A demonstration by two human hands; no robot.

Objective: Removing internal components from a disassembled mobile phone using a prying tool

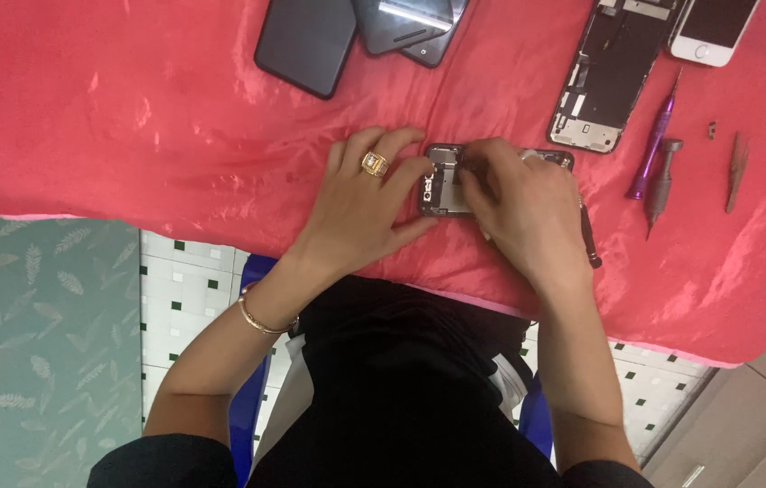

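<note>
An opened phone body [444, 181] lies on the red cloth [130, 117], its inner parts showing. My left hand [367, 203], wearing a gold ring, holds the phone's left edge with fingers curled on it. My right hand [523, 208] covers the phone's right half, fingertips pressed onto its inside. A dark thin tool [589, 239] sticks out beside my right hand; whether the hand grips it I cannot tell.
Dark phones [306, 41] [410, 25] lie at the far edge. Another opened phone frame [607, 72] and a white phone [713, 29] sit far right. A purple screwdriver [654, 145], a grey driver [661, 181] and tweezers [737, 170] lie right.
</note>
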